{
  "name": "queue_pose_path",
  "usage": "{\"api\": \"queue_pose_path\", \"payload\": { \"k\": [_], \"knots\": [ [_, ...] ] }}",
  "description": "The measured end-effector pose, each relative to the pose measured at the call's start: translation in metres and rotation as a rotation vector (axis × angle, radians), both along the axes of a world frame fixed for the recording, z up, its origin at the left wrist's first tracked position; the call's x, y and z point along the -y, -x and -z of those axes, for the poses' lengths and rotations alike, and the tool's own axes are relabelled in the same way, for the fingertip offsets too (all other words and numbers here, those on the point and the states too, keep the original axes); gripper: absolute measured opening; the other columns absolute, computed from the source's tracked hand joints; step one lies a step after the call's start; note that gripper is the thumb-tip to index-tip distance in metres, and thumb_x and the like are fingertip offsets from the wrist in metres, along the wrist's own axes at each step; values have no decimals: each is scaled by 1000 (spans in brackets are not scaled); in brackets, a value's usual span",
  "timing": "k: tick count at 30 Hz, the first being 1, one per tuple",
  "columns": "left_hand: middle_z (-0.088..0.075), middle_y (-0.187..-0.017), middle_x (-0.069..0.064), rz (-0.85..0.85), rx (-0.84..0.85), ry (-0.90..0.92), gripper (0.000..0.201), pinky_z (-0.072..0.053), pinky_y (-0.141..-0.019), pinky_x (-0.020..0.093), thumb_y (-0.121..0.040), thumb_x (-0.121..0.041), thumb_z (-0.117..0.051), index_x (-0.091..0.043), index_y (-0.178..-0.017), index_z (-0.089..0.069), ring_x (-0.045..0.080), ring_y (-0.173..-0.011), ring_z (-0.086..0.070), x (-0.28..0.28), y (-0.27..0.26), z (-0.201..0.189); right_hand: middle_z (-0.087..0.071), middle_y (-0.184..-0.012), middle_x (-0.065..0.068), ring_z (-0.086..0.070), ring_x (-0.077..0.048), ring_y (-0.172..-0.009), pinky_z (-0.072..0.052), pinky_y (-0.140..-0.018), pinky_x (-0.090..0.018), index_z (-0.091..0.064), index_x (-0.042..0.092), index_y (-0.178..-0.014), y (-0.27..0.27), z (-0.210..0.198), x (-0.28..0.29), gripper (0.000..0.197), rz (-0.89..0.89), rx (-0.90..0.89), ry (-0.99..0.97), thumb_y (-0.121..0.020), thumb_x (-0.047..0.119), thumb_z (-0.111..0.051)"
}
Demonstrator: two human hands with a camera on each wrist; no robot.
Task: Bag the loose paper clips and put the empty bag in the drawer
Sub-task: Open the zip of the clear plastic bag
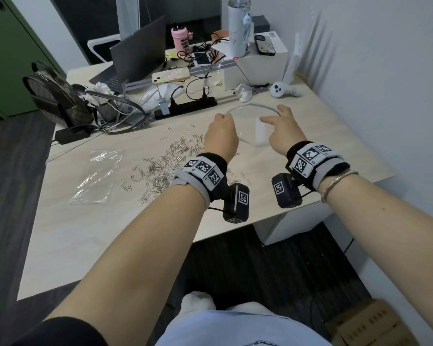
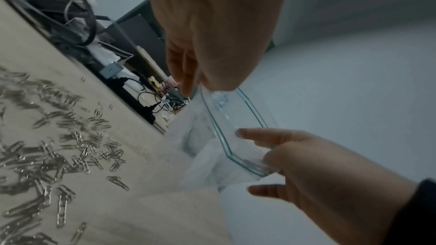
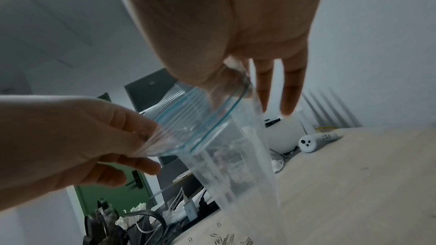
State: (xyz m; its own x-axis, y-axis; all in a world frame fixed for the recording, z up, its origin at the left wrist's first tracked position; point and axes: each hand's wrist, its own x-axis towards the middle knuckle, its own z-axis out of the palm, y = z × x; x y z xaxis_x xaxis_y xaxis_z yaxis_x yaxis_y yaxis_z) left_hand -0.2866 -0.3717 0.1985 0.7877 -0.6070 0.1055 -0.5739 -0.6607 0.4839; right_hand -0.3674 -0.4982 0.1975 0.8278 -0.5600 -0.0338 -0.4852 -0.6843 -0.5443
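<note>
A clear zip bag (image 1: 251, 123) with a green-lined mouth hangs above the desk, its mouth spread wide. My left hand (image 1: 221, 128) pinches the left rim of the zip bag (image 2: 232, 131). My right hand (image 1: 281, 126) pinches the right rim of the zip bag (image 3: 200, 118) between thumb and forefinger, the other fingers straight. Loose silver paper clips (image 1: 170, 162) lie scattered on the desk left of my left wrist; the paper clips (image 2: 59, 146) are many. A second clear bag (image 1: 98, 177) lies flat farther left. No drawer shows.
At the back stand a black power strip (image 1: 185, 108), a laptop (image 1: 135, 58), a phone (image 1: 170, 75), a white box (image 1: 255, 66) and a white controller (image 1: 284, 90). A patterned handbag (image 1: 58, 96) sits at the left edge. The desk's near edge (image 1: 160, 253) is below my forearms.
</note>
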Motion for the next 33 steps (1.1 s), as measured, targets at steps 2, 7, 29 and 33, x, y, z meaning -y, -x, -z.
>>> {"api": "queue_pose_path", "payload": {
  "k": [2,7,29,33],
  "knots": [
    [-44,-131,20,68,-46,8,42,-44,-94,42,-85,10,-38,-1,-122,-55,39,-112,-52,2,6,2,-16,-154,-11,-23,-31,-139,-21,-115,-37,-50,14,-133,9,1,3,57,-24,-4,-4,-83,-9,-34],
    [-19,-152,20,81,-81,-116,45,-43,-92,43,-86,8,-37,-5,-129,-48,43,-113,-52,8,22,6,-6,-157,-5,-21,-32,-137,-27,-110,-49,-45,25,-135,32,-3,10,57,163,-81,26,-83,2,-39],
    [-47,-135,14,325,-144,-12,47,-37,-99,38,-87,4,-41,-5,-133,-44,33,-121,-47,45,92,35,-44,-139,-8,-48,-26,-122,-38,-103,-34,-60,11,-122,130,9,23,48,243,-89,70,-80,-5,-45],
    [-45,-138,14,394,-240,-138,51,-37,-103,38,-85,6,-40,-7,-134,-44,31,-126,-43,38,100,51,-57,-129,-10,-60,-31,-104,-48,-95,-37,-62,14,-119,147,14,24,43,346,-278,-16,-81,1,-46]
  ]
}}
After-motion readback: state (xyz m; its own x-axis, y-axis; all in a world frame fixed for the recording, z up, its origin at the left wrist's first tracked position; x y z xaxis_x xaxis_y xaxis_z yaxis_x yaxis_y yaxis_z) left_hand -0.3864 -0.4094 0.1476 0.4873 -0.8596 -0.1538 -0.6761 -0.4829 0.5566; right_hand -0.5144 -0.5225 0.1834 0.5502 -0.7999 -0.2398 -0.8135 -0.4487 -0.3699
